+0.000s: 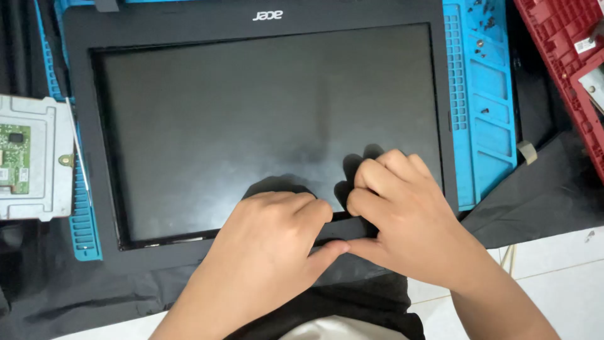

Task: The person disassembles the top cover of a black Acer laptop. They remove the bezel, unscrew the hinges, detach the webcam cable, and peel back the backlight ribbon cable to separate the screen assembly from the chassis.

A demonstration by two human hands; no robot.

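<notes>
A laptop display panel with a dark screen (251,126) lies flat, framed by a black plastic bezel (82,126). Both my hands sit on the bezel's near edge. My left hand (264,252) pinches the strip, fingertips curled over its inner lip and thumb under the outer edge. My right hand (402,214) grips the same strip just to the right, fingers hooked over the inner edge against the screen, thumb touching my left thumb. Left of my hands, the bezel's inner edge shows a thin gap from the screen (170,239).
A blue repair mat (484,94) with small screws in its compartments lies under the panel. A silver metal bracket with a green circuit board (28,157) rests at left. A red plastic casing (566,56) lies at upper right. Black cloth (541,195) covers white floor tiles (553,277).
</notes>
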